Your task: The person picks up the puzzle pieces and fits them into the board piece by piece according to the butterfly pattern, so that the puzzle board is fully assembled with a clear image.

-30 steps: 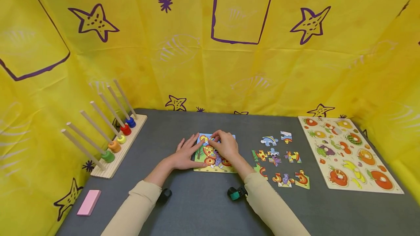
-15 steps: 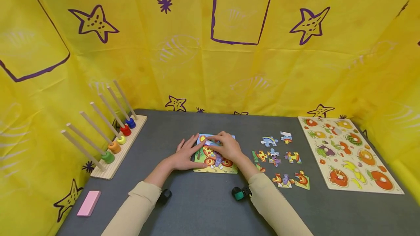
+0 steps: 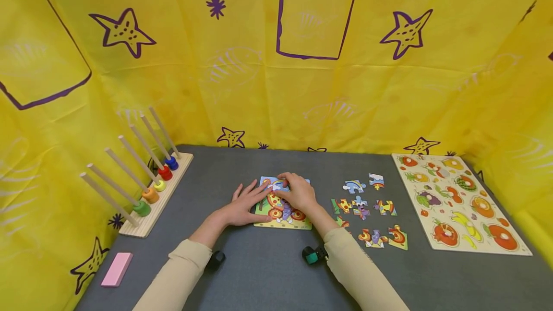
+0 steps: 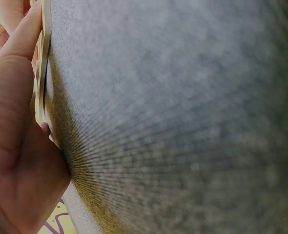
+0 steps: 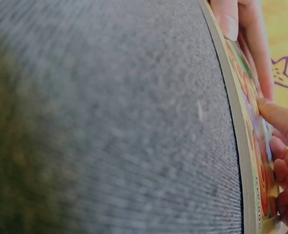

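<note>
A shallow puzzle board (image 3: 282, 224) with a colourful cartoon picture lies on the dark table. My left hand (image 3: 243, 207) rests along its left side with the fingers spread and fairly straight, the thumb near the lower edge. Over the upper middle, my right hand (image 3: 298, 193) has its thumb and index finger bent around a puzzle piece (image 3: 278, 185) with a white cloud, lying on the board. In the right wrist view the right thumb (image 5: 278, 114) touches the picture surface and the other fingers are curled. Most of the piece's edges are hidden by the fingers.
Several loose puzzle pieces (image 3: 361, 209) lie right of the board. Farther right is a wooden fruit board (image 3: 458, 204). On the left stand a wooden peg rack (image 3: 151, 208) with coloured rings and a pink block (image 3: 117, 269). A yellow cloth (image 3: 259, 100) hangs behind.
My right thumb and index finger spread apart over the board, then drew closer together again. The left fingers have shifted slightly across the board's upper left. Loose pieces stay in place.
</note>
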Tool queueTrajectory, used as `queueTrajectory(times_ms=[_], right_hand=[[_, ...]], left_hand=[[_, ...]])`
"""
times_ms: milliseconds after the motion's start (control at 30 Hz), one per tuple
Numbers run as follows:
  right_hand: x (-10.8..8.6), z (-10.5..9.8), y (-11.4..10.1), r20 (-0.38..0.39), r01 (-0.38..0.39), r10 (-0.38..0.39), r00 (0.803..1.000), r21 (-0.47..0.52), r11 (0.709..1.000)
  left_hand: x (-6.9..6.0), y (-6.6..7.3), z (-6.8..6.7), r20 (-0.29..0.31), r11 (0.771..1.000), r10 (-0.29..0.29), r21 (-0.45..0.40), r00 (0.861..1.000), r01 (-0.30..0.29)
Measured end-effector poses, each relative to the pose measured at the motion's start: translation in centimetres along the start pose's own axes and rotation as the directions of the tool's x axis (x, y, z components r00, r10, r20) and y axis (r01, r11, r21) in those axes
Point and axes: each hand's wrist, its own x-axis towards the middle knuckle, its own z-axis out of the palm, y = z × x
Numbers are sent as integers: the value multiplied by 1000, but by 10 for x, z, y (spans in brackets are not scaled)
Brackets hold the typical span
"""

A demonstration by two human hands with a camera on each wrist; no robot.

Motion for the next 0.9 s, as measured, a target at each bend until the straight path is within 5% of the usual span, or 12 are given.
queueTrajectory(times_ms=[200,400,533,700,900], right_hand=[[-1,2,0,1,16,-16,1000,16,1000],[-5,-12,10,11,22,-25,1000,220,975],[-11,-32,32,-89,30,-4,996,296,955],[-27,-65,72,-234,-16,65,970,207,978],[-51,-102,117,-201,-143,148,968,40,989]], left_hand=[[-1,-1,0,12,1000,0,29,1000,0],[0,0,-1,9,1000,-7,30,1000,7],[2,-2,0,10,999,-15,37,1000,14],[1,-4,1,2,999,-11,54,1000,11],[2,-3,1,6,998,-2,56,1000,2]])
